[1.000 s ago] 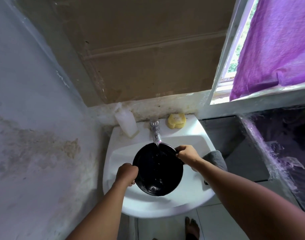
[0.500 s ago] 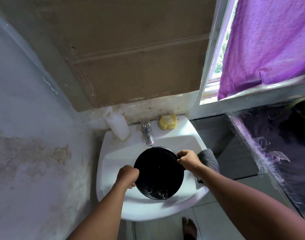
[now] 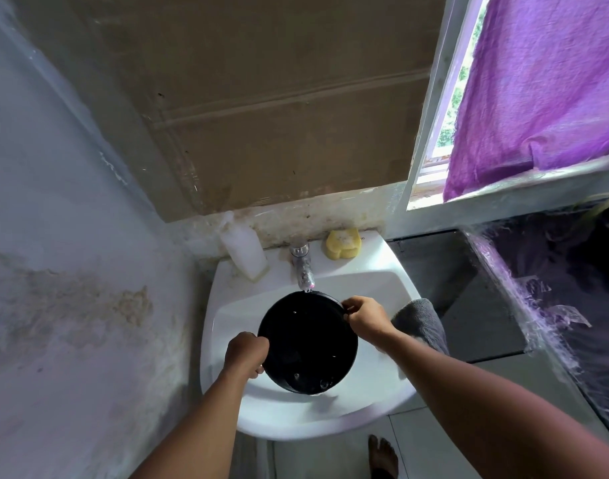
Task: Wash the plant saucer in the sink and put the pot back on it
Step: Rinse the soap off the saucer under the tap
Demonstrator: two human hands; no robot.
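A round black plant saucer (image 3: 308, 342) hangs over the basin of the white sink (image 3: 227, 305), just below the chrome tap (image 3: 303, 271). My left hand (image 3: 246, 354) grips its left rim. My right hand (image 3: 365, 318) pinches the upper right rim. The saucer tilts with its near edge lower, and a few drops glint on its wet inside. The pot is not in view.
A white bottle (image 3: 244, 252) and a yellow sponge (image 3: 343, 243) sit on the sink's back ledge. A grey cloth (image 3: 422, 321) hangs at the sink's right edge. A stained wall stands close on the left, a dark plastic-covered counter (image 3: 555, 305) on the right. A bare foot (image 3: 382, 458) is on the tiled floor.
The saucer has tipped so its near edge drops lower, and the pool of water in it has mostly run off. Both hands keep their grip on the rim.
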